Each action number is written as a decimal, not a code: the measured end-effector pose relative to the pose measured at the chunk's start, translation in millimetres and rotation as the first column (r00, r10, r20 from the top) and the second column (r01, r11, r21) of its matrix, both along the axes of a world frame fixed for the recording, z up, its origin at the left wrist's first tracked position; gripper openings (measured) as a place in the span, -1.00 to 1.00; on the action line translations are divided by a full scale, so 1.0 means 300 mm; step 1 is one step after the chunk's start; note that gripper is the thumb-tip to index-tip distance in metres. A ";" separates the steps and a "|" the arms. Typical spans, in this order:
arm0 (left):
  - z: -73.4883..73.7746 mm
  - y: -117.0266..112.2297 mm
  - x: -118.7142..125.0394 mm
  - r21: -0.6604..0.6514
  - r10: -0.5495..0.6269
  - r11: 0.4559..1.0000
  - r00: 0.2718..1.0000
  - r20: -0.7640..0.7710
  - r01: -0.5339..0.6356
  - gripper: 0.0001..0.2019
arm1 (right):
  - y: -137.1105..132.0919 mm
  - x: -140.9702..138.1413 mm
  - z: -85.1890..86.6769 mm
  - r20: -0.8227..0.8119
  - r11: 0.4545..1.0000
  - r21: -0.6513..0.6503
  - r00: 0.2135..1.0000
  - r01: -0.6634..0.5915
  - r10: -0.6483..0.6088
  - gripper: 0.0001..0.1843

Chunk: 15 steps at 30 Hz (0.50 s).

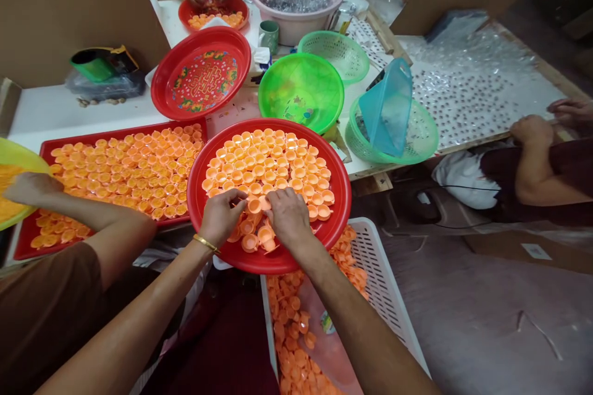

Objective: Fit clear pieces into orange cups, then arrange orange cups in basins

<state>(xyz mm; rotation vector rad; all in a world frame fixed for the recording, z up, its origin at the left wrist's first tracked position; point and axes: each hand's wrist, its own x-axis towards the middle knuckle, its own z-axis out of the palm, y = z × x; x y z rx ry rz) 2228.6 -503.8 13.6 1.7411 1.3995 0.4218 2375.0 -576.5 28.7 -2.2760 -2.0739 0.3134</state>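
Observation:
A round red basin in front of me holds many small orange plastic cups. Most stand mouth up in close rows; those nearest me lie loose and tilted. My left hand, with a gold bracelet at the wrist, is over the basin's near left part. Its thumb and forefinger are pinched together beside the cups; what lies between them is hidden. My right hand is just across from it, fingers curled down and closed on an orange cup at the edge of the rows.
Below the basin is a white crate of loose orange cups. At left, a red tray of filled cups lies near a co-worker's arm and yellow bowl. Beyond are a red basin, green bowl and blue scoop.

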 end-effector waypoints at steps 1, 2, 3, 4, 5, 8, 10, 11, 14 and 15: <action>0.002 -0.002 0.005 0.021 -0.040 0.999 0.999 -0.023 0.041 -0.81 | 0.007 0.000 -0.004 0.013 1.000 0.002 1.000 -0.002 0.002 -0.86; 0.002 -0.002 0.012 0.038 -0.080 0.996 0.996 -0.038 0.081 -0.83 | 0.012 0.002 -0.008 0.027 1.000 0.006 1.000 -0.011 0.010 -0.86; 0.001 0.000 0.020 0.052 -0.111 0.992 0.993 -0.049 0.113 -0.83 | 0.014 0.006 -0.011 0.043 1.000 0.012 0.999 -0.024 0.024 -0.87; 0.000 0.003 0.029 0.065 -0.133 0.988 0.989 -0.057 0.137 -0.83 | 0.014 0.010 -0.014 0.061 0.999 0.018 0.997 -0.042 0.041 -0.86; -0.002 0.007 0.037 0.077 -0.145 0.986 0.987 -0.063 0.150 -0.83 | 0.012 0.016 -0.017 0.078 0.998 0.025 0.996 -0.055 0.053 -0.85; -0.001 0.015 0.062 0.106 -0.151 0.982 0.986 -0.067 0.158 -0.83 | 0.006 0.034 -0.026 0.106 0.998 0.045 0.994 -0.040 0.035 -0.80; 0.003 0.013 0.079 0.148 -0.190 0.968 0.978 -0.089 0.202 -0.83 | 0.008 0.045 -0.029 0.105 1.000 0.030 0.994 0.006 -0.009 -0.81; 0.005 0.009 0.088 0.173 -0.224 0.955 0.968 -0.111 0.241 -0.82 | 0.012 0.050 -0.029 0.107 1.000 0.008 0.994 0.029 -0.030 -0.81; 0.008 -0.009 0.111 0.216 -0.332 0.898 0.913 -0.235 0.383 -0.81 | 0.033 0.063 -0.027 0.125 0.998 -0.042 0.991 0.054 -0.048 -0.79; 0.009 -0.014 0.115 0.209 -0.351 0.885 0.891 -0.287 0.416 -0.80 | 0.041 0.066 -0.026 0.129 0.998 -0.037 0.991 0.045 -0.039 -0.79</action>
